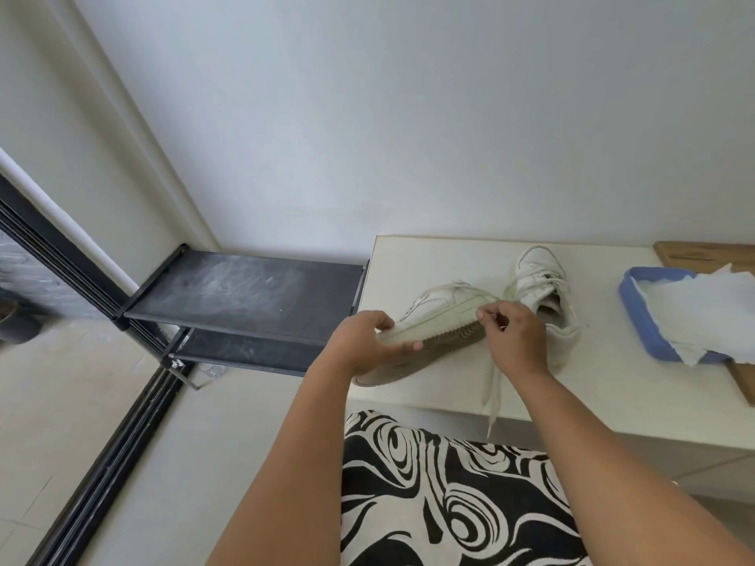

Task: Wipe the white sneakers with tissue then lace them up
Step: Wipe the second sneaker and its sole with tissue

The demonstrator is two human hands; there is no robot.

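Note:
A white sneaker (439,310) is tipped on its side over the white table's (604,386) left end, its brown sole facing me. My left hand (367,339) grips its sole edge near one end. My right hand (512,335) pinches a white lace (490,396) at the shoe's other end; the lace hangs down past the table's front edge. The second white sneaker (543,285) stands upright just behind my right hand, loosely laced. Crumpled white tissue (702,312) lies in a blue tray (637,320) at the right.
A wooden board (702,252) lies under the tray at the far right. A black two-tier shoe rack (245,296) stands left of the table against the wall. A dark sliding-door track (102,451) runs along the floor at left. Patterned black-and-white cloth (441,492) covers my lap.

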